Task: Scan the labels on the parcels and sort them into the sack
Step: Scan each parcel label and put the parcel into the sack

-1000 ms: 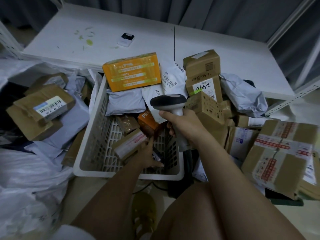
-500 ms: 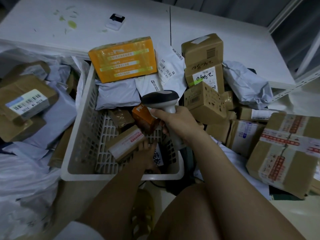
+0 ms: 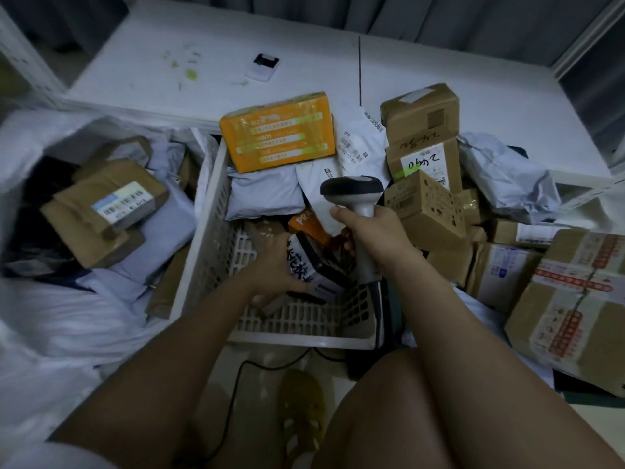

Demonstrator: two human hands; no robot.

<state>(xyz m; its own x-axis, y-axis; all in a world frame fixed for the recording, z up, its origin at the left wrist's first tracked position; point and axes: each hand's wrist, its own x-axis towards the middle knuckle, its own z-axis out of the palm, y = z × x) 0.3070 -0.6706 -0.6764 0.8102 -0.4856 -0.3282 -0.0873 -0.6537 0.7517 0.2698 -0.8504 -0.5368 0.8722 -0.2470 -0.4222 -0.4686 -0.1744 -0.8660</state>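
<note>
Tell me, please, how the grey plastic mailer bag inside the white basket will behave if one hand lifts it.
The grey mailer bag looks puffy and wrinkled, so it will probably sag and feel light. Its glossy film may slip, so a pinch should hold it better.

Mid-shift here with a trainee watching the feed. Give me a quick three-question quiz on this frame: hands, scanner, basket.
1. True or false: the right hand has its grip round the handle of the scanner.
2. What is the left hand holding? A) the orange box B) a small dark parcel with white lettering C) the cable
3. Fill in: that parcel is held over the white ____.

Key
1. True; the scanner head points away from the person, over the basket.
2. B; the orange box leans untouched at the basket's far end.
3. Basket.
</note>
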